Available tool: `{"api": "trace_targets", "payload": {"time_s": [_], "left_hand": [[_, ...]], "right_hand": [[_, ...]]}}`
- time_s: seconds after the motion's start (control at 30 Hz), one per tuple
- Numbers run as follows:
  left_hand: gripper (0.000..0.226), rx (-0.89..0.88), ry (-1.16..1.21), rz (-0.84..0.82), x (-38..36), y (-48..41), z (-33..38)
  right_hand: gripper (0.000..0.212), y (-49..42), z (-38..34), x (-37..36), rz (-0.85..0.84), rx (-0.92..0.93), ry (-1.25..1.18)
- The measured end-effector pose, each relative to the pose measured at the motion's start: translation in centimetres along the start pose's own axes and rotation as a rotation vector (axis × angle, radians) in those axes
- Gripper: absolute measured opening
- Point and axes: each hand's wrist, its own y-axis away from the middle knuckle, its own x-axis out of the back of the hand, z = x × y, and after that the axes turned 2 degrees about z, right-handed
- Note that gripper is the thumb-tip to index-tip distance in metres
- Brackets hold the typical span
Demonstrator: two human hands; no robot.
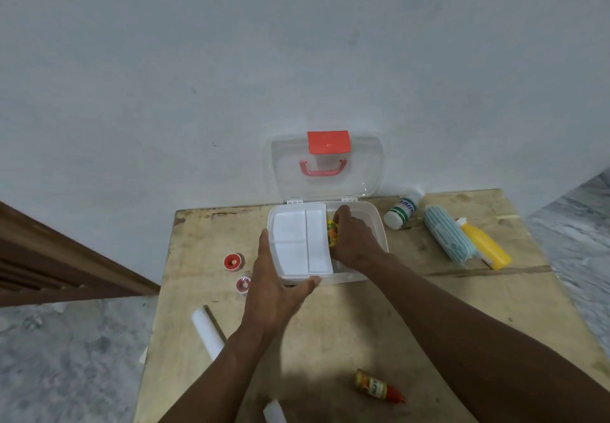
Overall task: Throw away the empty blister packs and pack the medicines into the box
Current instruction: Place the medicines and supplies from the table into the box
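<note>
Right hand (353, 241): in the right compartment of the box (378, 224), fingers curled round a yellow-and-orange packet (331, 233).
Left hand (274, 287): fingers straight along the box's 9 o'clock wall, thumb on its 6 o'clock rim.
Box: white, on the table (330, 333); lid (359, 172) upright at 12 o'clock; white tray (297, 241) in its left half.
Loose medicines: white bottle (401, 216), striped roll (449, 234) and yellow bottle (483, 247) at the box's 3 o'clock; red-capped bottle (379, 389) at 5 o'clock.

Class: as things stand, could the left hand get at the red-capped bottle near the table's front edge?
Probably yes: bare table lies between the left hand and the red-capped bottle, though it rests on the box.
</note>
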Motion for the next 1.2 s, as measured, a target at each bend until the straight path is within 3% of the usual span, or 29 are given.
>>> {"api": "trace_targets", "payload": {"time_s": [0.33,0.57,0.73,1.0,1.2], "left_hand": [[0.09,-0.04,-0.001,-0.005,0.1,0.1,0.6],[0.092,-0.001,-0.023,-0.016,0.4,0.4,0.6],[0.094,0.026,-0.074,-0.031,0.3,0.5,0.3],[0.101,0.05,-0.143,-0.038,0.2,0.4,-0.2],[0.102,0.032,-0.204,-0.039,0.1,0.6,-0.3]], "right_hand": [[0.075,0.1,-0.1,-0.1,-0.004,-0.014,0.043],[0.038,1.6,0.5,1.4,0.132,0.077,0.049],[0.027,3.7,1.6,3.1,0.307,0.173,-0.01],[0.02,6.5,6.2,5.9,0.413,0.027,0.067],[0.031,7.6,11.2,6.8,0.402,-0.1,0.177]]}}
